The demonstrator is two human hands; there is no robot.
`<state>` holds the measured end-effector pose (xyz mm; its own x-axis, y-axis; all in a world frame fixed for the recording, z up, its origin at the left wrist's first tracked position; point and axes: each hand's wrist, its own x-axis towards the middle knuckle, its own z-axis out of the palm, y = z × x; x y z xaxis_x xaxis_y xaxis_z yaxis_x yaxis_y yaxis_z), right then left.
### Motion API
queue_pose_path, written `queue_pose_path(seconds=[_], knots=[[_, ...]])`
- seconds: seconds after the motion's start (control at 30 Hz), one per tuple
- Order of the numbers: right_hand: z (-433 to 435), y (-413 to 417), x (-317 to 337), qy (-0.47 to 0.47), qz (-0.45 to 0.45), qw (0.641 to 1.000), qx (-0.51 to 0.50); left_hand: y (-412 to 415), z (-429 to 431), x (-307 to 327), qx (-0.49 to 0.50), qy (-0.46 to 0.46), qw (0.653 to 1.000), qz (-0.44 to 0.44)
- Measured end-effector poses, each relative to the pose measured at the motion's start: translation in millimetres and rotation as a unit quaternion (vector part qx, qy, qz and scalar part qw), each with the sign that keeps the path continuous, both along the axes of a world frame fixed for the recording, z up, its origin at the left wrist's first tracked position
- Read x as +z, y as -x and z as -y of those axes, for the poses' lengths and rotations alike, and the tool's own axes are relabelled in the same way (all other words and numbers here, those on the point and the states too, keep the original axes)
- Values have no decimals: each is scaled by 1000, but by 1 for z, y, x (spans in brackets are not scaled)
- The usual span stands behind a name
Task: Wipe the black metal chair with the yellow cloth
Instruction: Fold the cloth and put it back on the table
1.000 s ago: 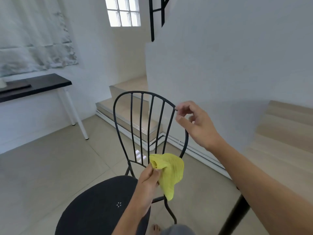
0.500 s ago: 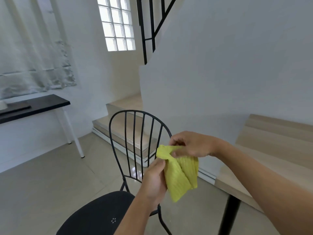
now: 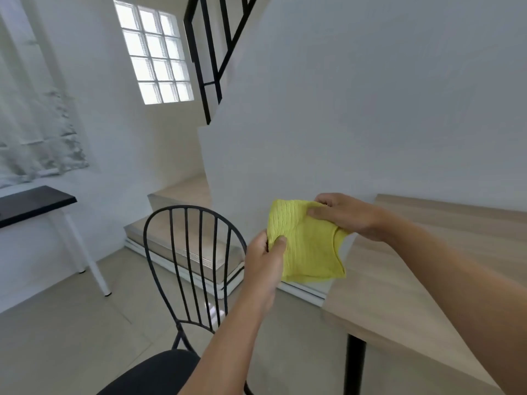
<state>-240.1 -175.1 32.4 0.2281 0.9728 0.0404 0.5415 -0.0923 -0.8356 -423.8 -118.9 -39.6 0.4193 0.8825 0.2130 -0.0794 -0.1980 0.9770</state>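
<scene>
**Yellow cloth held spread beside black metal chair**

A ribbed yellow cloth (image 3: 309,246) is held up in the air between two bare hands, clear of the chair and just to the right of its backrest (image 3: 194,207). The cloth's left edge is pinched between the thumb and curled fingers of the left hand (image 3: 265,259). Its upper right corner is gripped by the right hand (image 3: 346,215), whose fingers are folded over the fabric. The cloth is stretched fairly flat between the two grips, with its lower edge hanging free above the near corner of a light wooden counter (image 3: 399,295), which is carried on a black leg (image 3: 355,363).

The black metal chair (image 3: 159,369) is seen below and to the left of the hands, its dark round seat at the bottom of the view and its curved, spindled backrest turned towards the stairs (image 3: 176,235). It is touched by neither hand. A black-topped counter (image 3: 34,201) on white legs is set against the left wall, on a pale tiled floor (image 3: 71,323). A glass-block window (image 3: 155,52) and a black stair railing (image 3: 205,67) are visible above.
</scene>
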Motion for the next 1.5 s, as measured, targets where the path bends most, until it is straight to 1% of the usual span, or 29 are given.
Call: queue_pose_path(seconds=[0.13, 0.27, 0.33, 0.43, 0.53, 0.6, 0.63, 0.7, 0.77, 0.83, 0.9, 0.97, 1.07, 1.1, 1.17, 1.23, 1.27, 1.33, 1.37, 1.5], knots=[[17, -27, -7, -12, -139, 988, -64, -32, 2, 16, -25, 21, 999, 12], [34, -55, -16, -49, -272, 958, -76, -59, 5, 28, -42, 68, 996, 33], [41, -68, -21, -71, -305, 947, -71, -69, 6, 33, -50, 91, 994, 43], [51, -85, -26, -116, -301, 944, -62, -89, 7, 37, -66, 123, 988, 60], [61, -100, -24, -161, -273, 947, -59, -109, 9, 41, -93, 131, 985, 62], [65, -112, -25, -179, -245, 950, -78, -123, 12, 40, -98, 108, 988, 48], [68, -119, -27, -178, -228, 952, -103, -130, 12, 38, -96, 80, 992, 31], [72, -131, -31, -158, -194, 956, -153, -145, 12, 33, -86, -10, 996, -30], [78, -145, -34, -137, -166, 958, -189, -167, 11, 25, -87, -106, 987, -83], [85, -159, -40, -127, -141, 957, -221, -188, 10, 18, -91, -174, 971, -137], [91, -173, -49, -115, -109, 955, -250, -210, 10, 9, -94, -218, 953, -189], [96, -187, -60, -92, -58, 952, -286, -231, 10, 0, -104, -251, 938, -215], [100, -205, -82, -18, 58, 945, -323, -254, 13, -16, -117, -277, 917, -262], [99, -210, -90, 15, 101, 938, -330, -261, 15, -23, -117, -289, 905, -288], [98, -210, -107, 79, 193, 917, -340, -268, 18, -41, -101, -335, 870, -346], [97, -206, -126, 126, 281, 893, -329, -271, 20, -59, -108, -383, 840, -368], [97, -206, -136, 146, 309, 887, -311, -274, 20, -68, -126, -405, 825, -375], [96, -207, -152, 171, 331, 884, -283, -280, 17, -83, -148, -452, 790, -387], [95, -211, -158, 172, 338, 881, -281, -284, 14, -89, -148, -465, 780, -393], [86, -228, -157, 178, 377, 865, -279, -306, -1, -91, -140, -478, 756, -425]])
